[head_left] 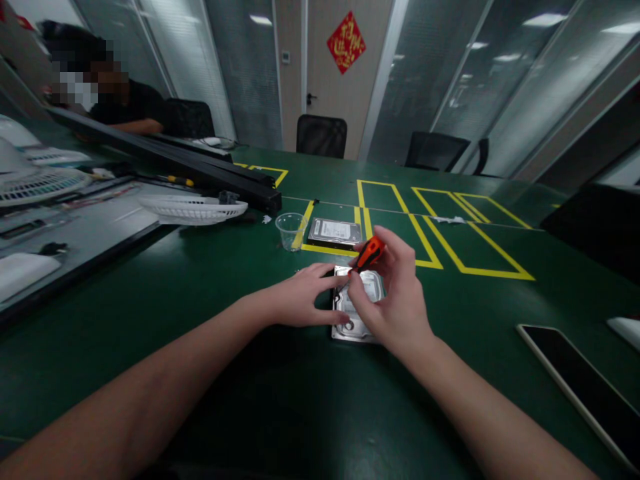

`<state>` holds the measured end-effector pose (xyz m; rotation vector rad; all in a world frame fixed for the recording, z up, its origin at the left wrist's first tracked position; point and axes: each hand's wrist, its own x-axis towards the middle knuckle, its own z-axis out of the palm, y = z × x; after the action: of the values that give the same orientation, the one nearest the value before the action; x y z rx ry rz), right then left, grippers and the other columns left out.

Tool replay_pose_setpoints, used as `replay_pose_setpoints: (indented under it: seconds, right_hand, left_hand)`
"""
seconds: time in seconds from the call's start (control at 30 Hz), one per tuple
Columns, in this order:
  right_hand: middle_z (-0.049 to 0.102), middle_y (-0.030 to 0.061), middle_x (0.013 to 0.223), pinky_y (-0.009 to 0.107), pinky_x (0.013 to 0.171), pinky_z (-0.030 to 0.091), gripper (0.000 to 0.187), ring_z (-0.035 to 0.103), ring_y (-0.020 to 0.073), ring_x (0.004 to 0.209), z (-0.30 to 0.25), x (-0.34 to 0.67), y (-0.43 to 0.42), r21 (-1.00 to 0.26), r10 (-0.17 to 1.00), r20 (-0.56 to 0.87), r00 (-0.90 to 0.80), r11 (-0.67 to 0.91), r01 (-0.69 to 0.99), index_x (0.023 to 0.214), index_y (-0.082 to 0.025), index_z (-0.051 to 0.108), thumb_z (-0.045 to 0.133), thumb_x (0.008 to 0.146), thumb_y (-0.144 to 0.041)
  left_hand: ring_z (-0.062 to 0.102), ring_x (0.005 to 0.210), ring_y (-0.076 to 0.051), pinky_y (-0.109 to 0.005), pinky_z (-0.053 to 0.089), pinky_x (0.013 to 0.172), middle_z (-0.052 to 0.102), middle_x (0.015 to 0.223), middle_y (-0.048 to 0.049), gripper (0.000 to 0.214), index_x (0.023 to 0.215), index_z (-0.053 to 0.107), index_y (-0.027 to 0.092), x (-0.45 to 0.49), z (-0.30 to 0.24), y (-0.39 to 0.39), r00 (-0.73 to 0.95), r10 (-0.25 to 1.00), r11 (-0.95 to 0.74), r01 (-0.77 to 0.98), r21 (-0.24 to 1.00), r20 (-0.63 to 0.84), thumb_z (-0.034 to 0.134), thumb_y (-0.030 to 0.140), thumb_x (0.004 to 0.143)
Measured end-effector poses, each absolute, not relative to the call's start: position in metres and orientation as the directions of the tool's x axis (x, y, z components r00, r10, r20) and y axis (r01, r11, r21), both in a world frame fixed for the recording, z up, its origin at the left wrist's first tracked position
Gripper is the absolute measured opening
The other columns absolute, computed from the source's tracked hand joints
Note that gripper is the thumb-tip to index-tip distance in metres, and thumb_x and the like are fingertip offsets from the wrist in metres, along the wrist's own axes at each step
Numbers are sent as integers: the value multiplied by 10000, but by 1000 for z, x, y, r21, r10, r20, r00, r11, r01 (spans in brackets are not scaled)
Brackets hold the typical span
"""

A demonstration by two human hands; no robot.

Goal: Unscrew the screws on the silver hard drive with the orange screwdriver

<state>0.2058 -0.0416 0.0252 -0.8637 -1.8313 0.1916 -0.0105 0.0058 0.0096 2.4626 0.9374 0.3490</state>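
Note:
A silver hard drive (369, 283) lies on the green table in front of me, partly covered by both hands. My left hand (313, 297) rests at its left side, thumb and fingers spread, with the thumb and forefinger touching its top face. In my right hand (395, 293) is a screwdriver (370, 253) with an orange and black handle, pinched by thumb and fingers. It leans, its shaft pointing down and left to the drive's upper left part; the tip is hard to make out near my left forefinger.
Beyond my hands a second hard drive (335, 231) lies inside yellow tape, with a clear plastic cup (291, 232) to its left. White fan parts (195, 207) and long black bars (200, 167) fill the left side. A phone-like slab (575, 380) lies right. Another person sits far left.

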Motion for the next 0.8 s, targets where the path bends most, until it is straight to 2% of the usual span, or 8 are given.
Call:
replay_pose_setpoints:
  seconds: [0.23,0.4,0.53,0.67,0.8]
  right_hand:
    - [670,110,1410,505,938,695,736,745,278,1069,31,207,-41,-402,571,801,-182,737,544,1626,-333,426,761,981,-210]
    - [651,136,1483,526,1006,685,741,761,301,1172,31,206,-43,-448,609,764,-214,739,504,1656,-312,381,699,1001,-179]
    - [659,132,1499,543,1025,681,764,774,295,1148,31,207,-44,-453,612,756,-232,746,489,1681,-325,342,681,1011,-184]
    - [665,107,1471,494,931,708,756,762,267,1034,33,207,-43,-380,566,795,-218,745,548,1648,-348,414,770,988,-251]
    - [670,112,1450,473,890,712,726,758,260,1006,34,207,-43,-383,568,797,-204,737,557,1628,-336,446,755,986,-202]
  left_hand:
    - [307,1658,-485,-697,306,1326,360,1789,-167,903,1669,510,318,-11,6,7,713,701,-619,596,511,17,738,781,928]
    - [328,1652,-467,-678,319,1327,364,1787,-148,890,1685,482,345,-11,7,7,725,687,-640,571,514,50,747,751,940]
    - [316,1658,-467,-673,304,1335,355,1792,-158,916,1693,475,331,-11,9,6,719,695,-627,584,517,30,747,762,932]
    - [307,1660,-472,-674,302,1332,357,1792,-164,883,1664,518,321,-12,7,6,719,694,-628,590,507,23,724,781,939]
    - [314,1655,-477,-673,313,1328,351,1798,-154,936,1689,482,328,-12,7,6,712,702,-622,595,508,25,700,824,926]
